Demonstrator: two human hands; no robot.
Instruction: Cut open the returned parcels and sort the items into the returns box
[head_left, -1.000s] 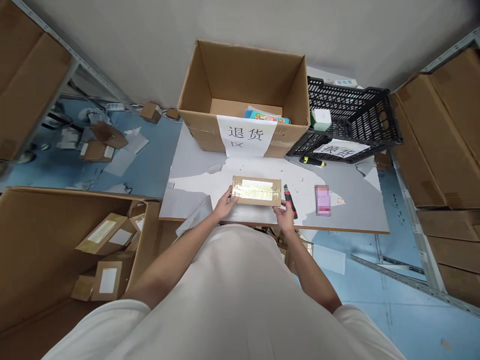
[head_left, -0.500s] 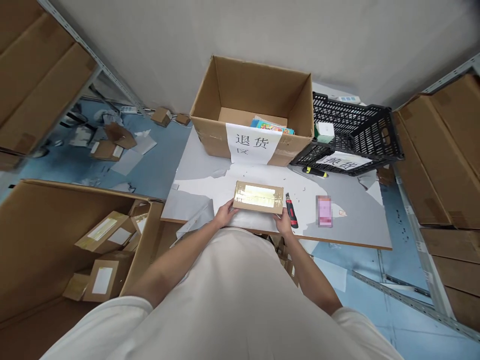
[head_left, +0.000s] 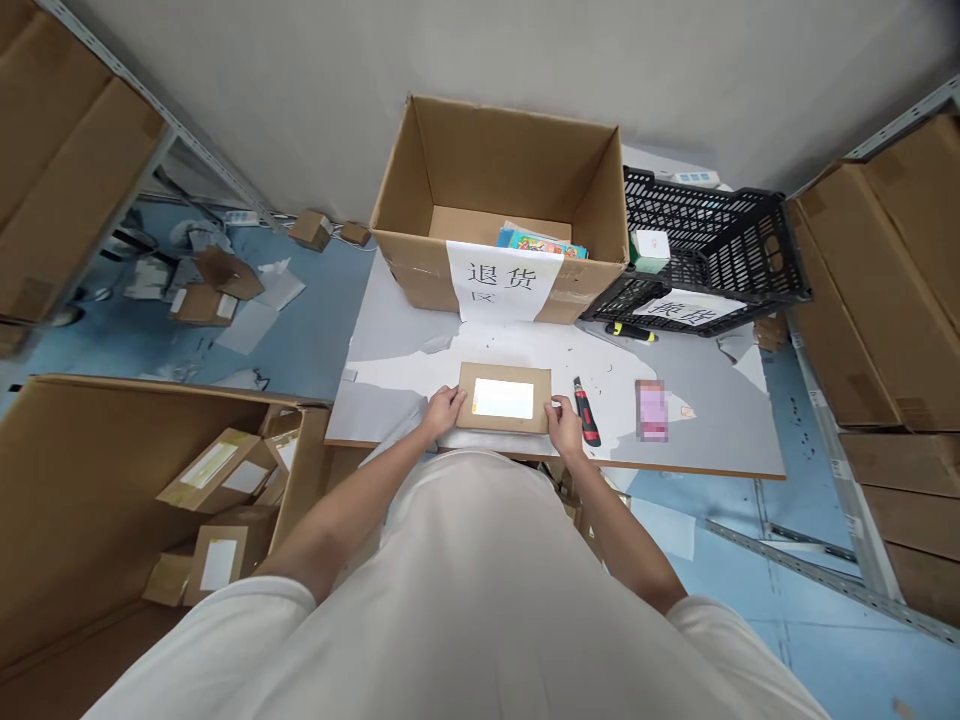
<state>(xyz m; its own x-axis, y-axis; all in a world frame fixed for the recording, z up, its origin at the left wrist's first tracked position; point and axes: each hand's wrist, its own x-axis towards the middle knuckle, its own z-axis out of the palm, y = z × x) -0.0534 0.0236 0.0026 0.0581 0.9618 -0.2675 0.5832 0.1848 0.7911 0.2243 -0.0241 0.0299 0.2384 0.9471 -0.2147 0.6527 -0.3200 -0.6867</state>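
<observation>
A small brown cardboard box with a white label on its upper face is held at the table's front edge. My left hand grips its left end, and my right hand pinches its right end. Just right of my right hand lies a red and black utility knife. Farther right is a pink, blurred rectangular item on the tabletop.
A large open carton with colourful packets inside stands at the back. Beside it sits a black plastic crate holding a small box, with a yellow and black cutter in front. At lower left, a big carton contains several parcels.
The small box has been turned over: its taped, shiny face was up before, and a face with a plain white label is up now. Both hands have stayed at its ends.
</observation>
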